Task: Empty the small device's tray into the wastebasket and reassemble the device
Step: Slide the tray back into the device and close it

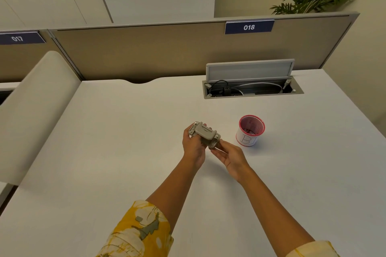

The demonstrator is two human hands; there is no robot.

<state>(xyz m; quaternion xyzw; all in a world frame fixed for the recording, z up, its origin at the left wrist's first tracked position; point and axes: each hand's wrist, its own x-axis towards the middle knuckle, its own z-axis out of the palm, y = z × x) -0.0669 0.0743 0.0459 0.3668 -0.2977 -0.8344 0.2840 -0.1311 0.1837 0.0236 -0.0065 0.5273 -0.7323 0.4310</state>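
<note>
Above the middle of the white desk (125, 152) I see both hands meeting around the small grey device (205, 134), which is lifted clear of the surface. My view has the left hand (193, 146) wrapped around the device's left end and underside, thumb on the near face, fingers curled behind it. The right hand (230, 155) comes in from the lower right and pinches the device's lower right corner between thumb and fingertips; whether that is the tray or the body itself I cannot tell. So both hands are closed on the same object, close together, almost touching each other beneath it.

Just to the right of the hands stands the wastebasket (250, 130), a small white cup with a red rim, upright on the desk, with dark bits visible inside. It is near the right hand but apart from it. Farther back on the desk an open cable hatch (252, 87) shows wires, and the partition (146, 52) behind carries a sign reading 018 (249, 27).
</note>
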